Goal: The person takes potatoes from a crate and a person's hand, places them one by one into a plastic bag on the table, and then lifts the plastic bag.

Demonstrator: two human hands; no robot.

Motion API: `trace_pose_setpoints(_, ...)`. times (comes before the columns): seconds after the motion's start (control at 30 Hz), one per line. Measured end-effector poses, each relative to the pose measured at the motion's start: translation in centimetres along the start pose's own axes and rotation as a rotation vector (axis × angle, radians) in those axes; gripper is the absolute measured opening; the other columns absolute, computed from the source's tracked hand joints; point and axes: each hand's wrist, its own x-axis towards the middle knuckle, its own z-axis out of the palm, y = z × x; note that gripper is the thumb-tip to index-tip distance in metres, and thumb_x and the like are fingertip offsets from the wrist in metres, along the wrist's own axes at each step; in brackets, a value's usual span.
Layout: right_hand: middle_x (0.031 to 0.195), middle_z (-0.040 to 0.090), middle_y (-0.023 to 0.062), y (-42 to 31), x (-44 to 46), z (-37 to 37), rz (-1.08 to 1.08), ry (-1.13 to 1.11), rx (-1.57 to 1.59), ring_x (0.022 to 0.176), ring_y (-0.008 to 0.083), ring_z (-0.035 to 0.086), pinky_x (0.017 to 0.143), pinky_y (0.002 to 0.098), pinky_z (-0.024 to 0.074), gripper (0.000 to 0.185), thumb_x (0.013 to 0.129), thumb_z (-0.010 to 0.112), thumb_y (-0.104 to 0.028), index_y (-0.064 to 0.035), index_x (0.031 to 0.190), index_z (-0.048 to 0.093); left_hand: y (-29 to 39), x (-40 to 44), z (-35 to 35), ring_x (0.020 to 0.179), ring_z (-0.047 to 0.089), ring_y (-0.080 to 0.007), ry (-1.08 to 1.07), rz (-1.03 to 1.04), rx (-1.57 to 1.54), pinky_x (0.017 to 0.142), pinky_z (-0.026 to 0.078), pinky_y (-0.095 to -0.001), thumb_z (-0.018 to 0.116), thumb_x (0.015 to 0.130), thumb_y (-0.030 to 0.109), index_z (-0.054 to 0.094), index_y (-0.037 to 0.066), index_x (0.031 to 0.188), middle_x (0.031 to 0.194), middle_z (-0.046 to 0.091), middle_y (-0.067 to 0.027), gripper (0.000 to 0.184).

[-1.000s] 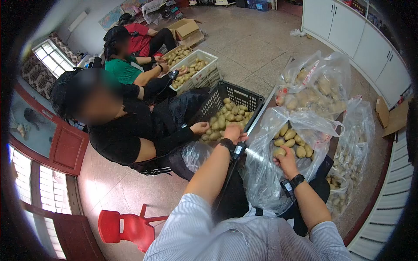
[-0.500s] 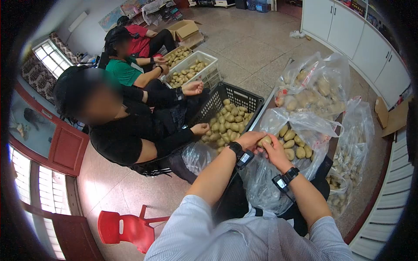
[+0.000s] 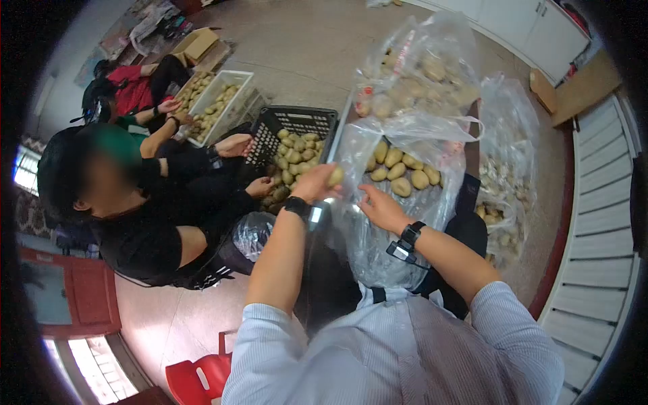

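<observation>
Potato (image 3: 335,177) gripped in left hand (image 3: 313,183), near right-hand near corner of black crate (image 3: 293,120), by left edge of surface (image 3: 472,158). Right hand (image 3: 383,209) loosely open, fingers bent, nothing seen in grasp, at left side of clear plastic bag (image 3: 388,250); contact unclear. More potatoes (image 3: 400,187) in bag's mouth. Crate part-filled with others; co-worker's hand (image 3: 260,187) near its left edge.

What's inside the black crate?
Potatoes lie heaped inside the black crate. The top ones cover its floor and whatever lies beneath them; the left hand hides part of its near end.
</observation>
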Motion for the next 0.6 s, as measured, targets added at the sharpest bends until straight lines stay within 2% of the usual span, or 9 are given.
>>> trace_pose_setpoints(0.03, 0.094, 0.061, 0.0183, 1.7, -0.2, 0.6, 0.012, 0.010, 0.001, 0.085, 0.0334, 0.060, 0.073, 0.0425, 0.0475, 0.041, 0.086, 0.054, -0.016, -0.0026, 0.124, 0.046, 0.0, -0.2, -0.2, 0.065, 0.056, -0.0200, 0.074, 0.005, -0.007, 0.050, 0.047, -0.0320, 0.051, 0.095, 0.033, 0.052, 0.007, 0.103, 0.087, 0.056, -0.0076, 0.027)
trace_pose_setpoints(0.1, 0.091, 0.060, 0.0180, 3.5, -0.3, 1.0, -0.117, 0.202, -0.261, 0.083, 0.0358, 0.059, 0.075, 0.0426, 0.0477, 0.043, 0.081, 0.059, -0.014, -0.0056, 0.122, 0.048, 0.5, -0.4, -0.7, 0.067, 0.058, -0.0204, 0.141, 0.027, 0.058, 0.051, 0.048, -0.0314, 0.050, 0.095, 0.033, 0.051, 0.006, 0.106, 0.088, 0.057, -0.0085, 0.028)
trace_pose_setpoints(0.13, 0.091, 0.060, 0.0180, 3.7, -0.5, 0.2, -0.117, 0.205, -0.265, 0.083, 0.0358, 0.059, 0.075, 0.0426, 0.0477, 0.043, 0.081, 0.059, -0.014, -0.0056, 0.122, 0.048, 0.7, -0.3, -0.9, 0.067, 0.058, -0.0204, 0.138, 0.029, 0.058, 0.051, 0.048, -0.0314, 0.050, 0.095, 0.033, 0.051, 0.006, 0.106, 0.088, 0.057, -0.0085, 0.028)
trace_pose_setpoints(0.2, 0.103, 0.057, 0.0194, 3.9, -0.9, -1.3, 0.092, 0.199, -0.346, 0.088, 0.0389, 0.058, 0.078, 0.0448, 0.0477, 0.044, 0.079, 0.059, -0.012, -0.0065, 0.122, 0.049, 0.8, -0.6, -1.5, 0.073, 0.060, -0.0222, 0.185, 0.071, 0.052, 0.057, 0.055, -0.0338, 0.049, 0.095, 0.029, 0.047, 0.000, 0.112, 0.096, 0.055, -0.0107, 0.034)
trace_pose_setpoints(0.23, 0.103, 0.057, 0.0194, 4.2, -0.9, -1.8, 0.093, 0.198, -0.343, 0.088, 0.0389, 0.058, 0.078, 0.0448, 0.0477, 0.044, 0.079, 0.059, -0.012, -0.0065, 0.122, 0.049, 0.7, -0.6, -1.6, 0.073, 0.060, -0.0222, 0.187, 0.068, 0.054, 0.057, 0.055, -0.0338, 0.049, 0.095, 0.029, 0.047, 0.000, 0.112, 0.096, 0.055, -0.0107, 0.034)
trace_pose_setpoints(0.3, 0.115, 0.050, 0.0179, 4.6, -0.9, -2.7, 0.192, 0.248, -0.373, 0.100, 0.0369, 0.056, 0.083, 0.0456, 0.0474, 0.036, 0.082, 0.055, -0.016, -0.0078, 0.117, 0.051, 0.6, -0.5, -2.1, 0.074, 0.061, -0.0228, 0.286, 0.069, -0.035, 0.056, 0.054, -0.0334, 0.047, 0.095, 0.029, 0.047, 0.001, 0.112, 0.095, 0.056, -0.0110, 0.033)
trace_pose_setpoints(0.43, 0.120, 0.048, 0.0172, 5.5, -1.5, -3.4, 0.204, 0.225, -0.478, 0.099, 0.0377, 0.057, 0.082, 0.0463, 0.0481, 0.038, 0.081, 0.055, -0.014, -0.0106, 0.118, 0.050, -0.3, 0.8, -4.3, 0.074, 0.061, -0.0239, 0.332, 0.101, -0.009, 0.057, 0.055, -0.0352, 0.046, 0.095, 0.029, 0.048, 0.003, 0.111, 0.094, 0.057, -0.0116, 0.030)
trace_pose_setpoints(0.53, 0.114, 0.050, 0.0176, 5.8, -1.6, -3.0, 0.212, 0.250, -0.517, 0.095, 0.0382, 0.058, 0.077, 0.0482, 0.0491, 0.035, 0.081, 0.053, -0.012, -0.0123, 0.115, 0.052, -1.0, 1.6, -6.6, 0.074, 0.060, -0.0242, 0.324, 0.096, 0.046, 0.059, 0.056, -0.0360, 0.045, 0.095, 0.027, 0.049, 0.002, 0.109, 0.094, 0.057, -0.0121, 0.029)
trace_pose_setpoints(0.6, 0.108, 0.051, 0.0180, 6.0, -1.5, -3.2, 0.185, 0.242, -0.583, 0.088, 0.0374, 0.060, 0.071, 0.0488, 0.0495, 0.032, 0.081, 0.050, -0.009, -0.0124, 0.113, 0.052, -4.5, 6.7, -15.1, 0.074, 0.061, -0.0241, 0.140, 0.329, 0.799, 0.059, 0.056, -0.0359, 0.044, 0.095, 0.026, 0.049, 0.002, 0.109, 0.094, 0.057, -0.0127, 0.028)
